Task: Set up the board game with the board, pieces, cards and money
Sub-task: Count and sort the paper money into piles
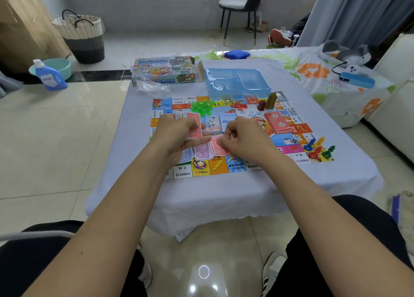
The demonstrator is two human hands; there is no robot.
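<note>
Board [201,170] laid on the table, houses [201,107], pawns [319,149], dice [295,139] and cards [276,121] placed. Left hand [177,137] grips a stack of notes [194,126]; right hand [243,139] pinches one onto money piles [203,151]. Sorting the money apparently remains.

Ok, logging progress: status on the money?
Left hand holds notes. Right hand pinches a red note over board. Nothing blocking.

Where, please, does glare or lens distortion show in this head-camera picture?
Head view: bright ring-shaped glare spots sit on the glossy floor tiles between the feet; the wide-angle lens bends the edges, tilting the grey curtain and stretching the forearms.
</note>
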